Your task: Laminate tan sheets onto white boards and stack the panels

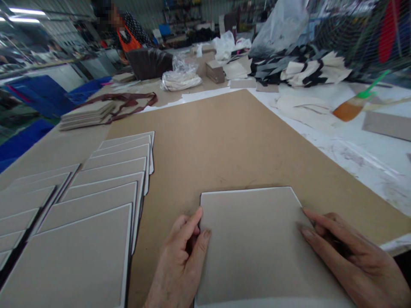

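Note:
A grey square card (253,244) with a white edge lies flat on the brown board (231,141) right in front of me. My left hand (180,265) pinches its left edge, thumb on top and forefinger along the side. At the card's right edge rests my right hand (349,256), fingers stretched out flat with their tips on the card. To the left, several similar grey cards (105,192) lie fanned out in overlapping rows.
A stack of grey cards (86,113) and dark brown straps (128,100) sit at the back left. An orange glue bottle (351,107) with a green tip lies on the white surface at right. Fabric pieces, plastic bags and a person in an orange vest are at the far end.

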The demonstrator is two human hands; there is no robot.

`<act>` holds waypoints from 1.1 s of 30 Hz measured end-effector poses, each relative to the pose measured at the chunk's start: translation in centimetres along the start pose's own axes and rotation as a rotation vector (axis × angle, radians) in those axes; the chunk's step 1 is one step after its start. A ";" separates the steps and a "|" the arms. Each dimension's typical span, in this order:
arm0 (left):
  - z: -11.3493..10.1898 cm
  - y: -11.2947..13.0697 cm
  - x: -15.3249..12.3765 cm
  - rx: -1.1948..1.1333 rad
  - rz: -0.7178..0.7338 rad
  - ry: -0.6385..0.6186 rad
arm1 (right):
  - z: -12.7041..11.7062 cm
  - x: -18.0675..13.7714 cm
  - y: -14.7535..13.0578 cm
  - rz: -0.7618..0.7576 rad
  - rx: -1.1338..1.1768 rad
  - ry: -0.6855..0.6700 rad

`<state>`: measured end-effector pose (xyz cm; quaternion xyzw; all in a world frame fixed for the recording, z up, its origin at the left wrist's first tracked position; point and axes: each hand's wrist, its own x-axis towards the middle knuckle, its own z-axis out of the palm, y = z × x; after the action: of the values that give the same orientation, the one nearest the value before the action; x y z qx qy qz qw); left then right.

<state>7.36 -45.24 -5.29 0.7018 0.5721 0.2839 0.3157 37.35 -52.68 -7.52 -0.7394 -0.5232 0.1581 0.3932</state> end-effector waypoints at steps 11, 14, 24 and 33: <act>-0.3 -1.2 0.2 0.100 0.112 0.011 | 0.1 0.4 -1.5 -0.096 0.005 0.021; -0.4 -1.4 0.3 0.118 0.140 0.004 | 0.1 0.5 -1.7 -0.118 -0.020 0.009; -0.2 -1.3 0.4 0.139 0.148 0.020 | 0.0 0.6 -1.7 -0.096 -0.039 -0.029; 0.0 -1.3 0.4 0.167 0.150 0.028 | -0.1 0.8 -2.1 -0.097 -0.055 -0.029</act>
<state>6.65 -44.71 -6.29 0.7624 0.5441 0.2678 0.2259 36.35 -51.64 -5.76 -0.7214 -0.5682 0.1351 0.3722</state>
